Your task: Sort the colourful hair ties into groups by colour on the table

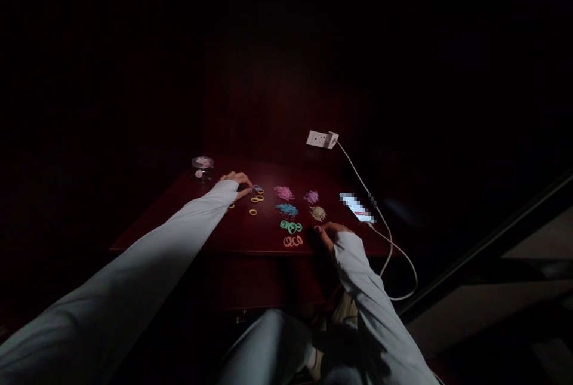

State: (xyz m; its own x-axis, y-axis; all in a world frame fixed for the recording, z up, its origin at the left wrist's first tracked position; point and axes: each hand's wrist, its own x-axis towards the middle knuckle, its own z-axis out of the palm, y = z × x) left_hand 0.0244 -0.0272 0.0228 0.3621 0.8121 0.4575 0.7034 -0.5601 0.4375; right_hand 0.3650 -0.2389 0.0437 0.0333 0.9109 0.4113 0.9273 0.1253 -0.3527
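Note:
My left hand [239, 181] reaches to the far left part of the dark red table, its thumb and fingers drawn together at a bluish-purple hair tie [256, 187]. Several yellow hair ties [253, 212] lie loose near that hand. By the front edge, my right hand [335, 230] has its fingers closed, with a small pinkish hair tie [317, 228] at the tips. Between the hands are green hair ties [291, 227] and orange hair ties [292, 242]. Behind them sit small piles of pink bands [283, 193], blue bands [287, 210], purple bands [311, 197] and cream bands [317, 213].
A clear round container [202, 163] with pale pink contents stands at the table's back left. On the right lies a lit phone [357, 208], its white cable [390, 236] looping off the edge and up to a wall socket [319, 139]. The surroundings are very dark.

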